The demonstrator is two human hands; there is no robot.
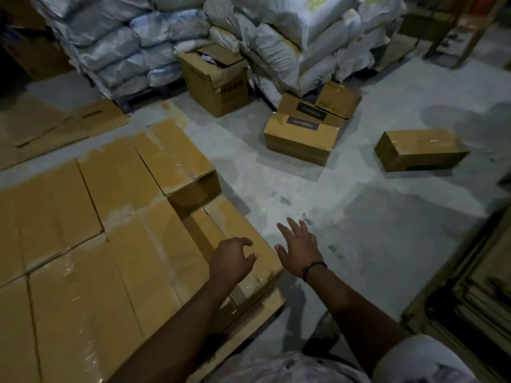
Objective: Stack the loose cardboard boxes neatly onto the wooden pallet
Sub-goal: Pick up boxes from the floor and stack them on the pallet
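Our bare forearms reach forward from the bottom edge, and both hands hold nothing. At far left, flattened cardboard [55, 125] lies on the floor beyond the stack. Beside it the stacked boxes [96, 244] cover the pallet, their taped tops level and their edges butted together. This top layer stops short at the near right corner, where a lower box [240, 225] lies a step down. The wooden pallet [265, 308] shows only as a bare corner jutting out under that box.

Our left hand [233, 258] hovers over the lower box near its right edge, fingers [246, 241] loosely curled and gripping nothing; we cannot tell whether it touches the top. Our right hand [298, 250] hangs just past the stack's corner, above the floor, its fingers [293, 226] straight and spread wide, a dark band [313, 268] on the wrist.

Rightward, the concrete floor [359, 217] lies open between the pallet and the loose boxes. A tall open box [218, 81] stands against the sacks [124, 45]. To its right a labelled box [301, 139] faces us, with a second labelled box [304, 107] and a smaller box [338, 99] touching behind it, up against the sacks. A long box [420, 149] lies well apart to the right, with free floor on every side we can see. At the right edge a dark pile of flat sheets [470, 286] borders the floor.
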